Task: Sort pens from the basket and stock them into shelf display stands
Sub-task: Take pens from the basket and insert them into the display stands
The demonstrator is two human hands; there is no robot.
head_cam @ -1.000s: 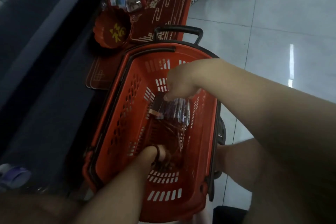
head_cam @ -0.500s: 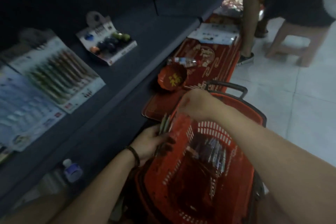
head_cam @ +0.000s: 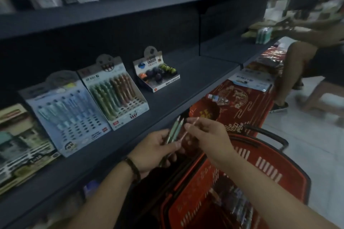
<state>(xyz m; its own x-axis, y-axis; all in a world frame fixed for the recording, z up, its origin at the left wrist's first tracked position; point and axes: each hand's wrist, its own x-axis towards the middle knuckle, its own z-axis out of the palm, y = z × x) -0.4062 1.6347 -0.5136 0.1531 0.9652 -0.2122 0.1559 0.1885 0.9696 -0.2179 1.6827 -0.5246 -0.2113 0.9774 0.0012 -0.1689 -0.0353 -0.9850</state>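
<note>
My left hand [head_cam: 154,151] grips a few green pens [head_cam: 175,130] that point up toward the shelf. My right hand [head_cam: 206,135] pinches a thin pinkish pen [head_cam: 191,126] right beside them. Both hands hover above the near left rim of the red basket [head_cam: 268,169], which holds more pens [head_cam: 240,206] at its bottom. On the dark shelf [head_cam: 186,83] stand a shark-topped pen display stand [head_cam: 115,89] with green and brown pens and several free holes, and a blue pen display stand [head_cam: 68,113] to its left.
An eraser display box [head_cam: 156,72] stands right of the pen stands. More packaged goods [head_cam: 20,147] sit at the far left. Red printed mats [head_cam: 242,102] with a small bottle [head_cam: 217,98] lie on the floor behind the basket. Another person [head_cam: 305,57] sits at the right.
Both hands have come up out of the basket with pens. The view has swung up from the basket to the shelf and its display stands.
</note>
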